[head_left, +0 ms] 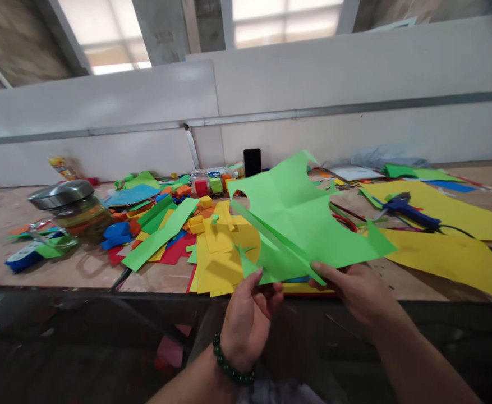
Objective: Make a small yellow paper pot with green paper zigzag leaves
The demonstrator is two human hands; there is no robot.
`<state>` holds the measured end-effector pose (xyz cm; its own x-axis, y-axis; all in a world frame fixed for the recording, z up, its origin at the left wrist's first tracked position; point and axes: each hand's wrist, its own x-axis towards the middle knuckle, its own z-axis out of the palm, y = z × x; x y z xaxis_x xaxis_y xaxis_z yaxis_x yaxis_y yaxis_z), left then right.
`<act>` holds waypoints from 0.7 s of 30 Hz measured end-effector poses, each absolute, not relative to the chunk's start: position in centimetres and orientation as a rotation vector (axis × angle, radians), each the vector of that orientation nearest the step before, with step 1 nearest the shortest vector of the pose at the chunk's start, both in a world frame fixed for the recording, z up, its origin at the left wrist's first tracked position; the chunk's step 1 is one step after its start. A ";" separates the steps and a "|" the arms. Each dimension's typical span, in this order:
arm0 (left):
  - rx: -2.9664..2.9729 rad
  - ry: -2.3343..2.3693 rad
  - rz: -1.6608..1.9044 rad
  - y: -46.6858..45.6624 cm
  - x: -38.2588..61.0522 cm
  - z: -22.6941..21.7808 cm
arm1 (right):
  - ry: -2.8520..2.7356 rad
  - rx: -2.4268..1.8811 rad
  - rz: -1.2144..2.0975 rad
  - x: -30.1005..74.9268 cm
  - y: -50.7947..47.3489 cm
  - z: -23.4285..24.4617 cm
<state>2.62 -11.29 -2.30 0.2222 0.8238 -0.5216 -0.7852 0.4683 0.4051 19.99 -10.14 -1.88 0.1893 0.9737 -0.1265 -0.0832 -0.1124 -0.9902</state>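
A large green paper sheet [288, 207] with curved pieces cut out of its edges is held up over the front of the table. My left hand [249, 314], with a dark bead bracelet at the wrist, pinches its lower left edge between thumb and fingers. My right hand [355, 292] grips the lower edge further right, together with a narrow green strip [279, 247] lying slantwise across the sheet. Whether that strip is loose or a fold of the sheet, I cannot tell. Yellow paper pieces [214, 258] lie just behind my left hand.
A glass jar with a metal lid [69, 213] stands left, near a blue-and-white object [31, 255]. Coloured paper scraps [161, 230] pile up in the middle. A blue glue gun [412, 213] with a cord rests on yellow sheets [451, 255] at right. A black phone [252, 163] stands upright behind.
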 end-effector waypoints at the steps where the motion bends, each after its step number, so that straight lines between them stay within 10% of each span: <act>1: 0.077 0.746 1.142 -11.5 2.8 -2.3 | -0.916 -1.289 1.197 20.0 -10.0 -2.0; 21: 0.401 0.694 1.088 -13.7 4.7 -4.3 | -1.488 -1.311 -0.295 15.9 -11.4 -7.2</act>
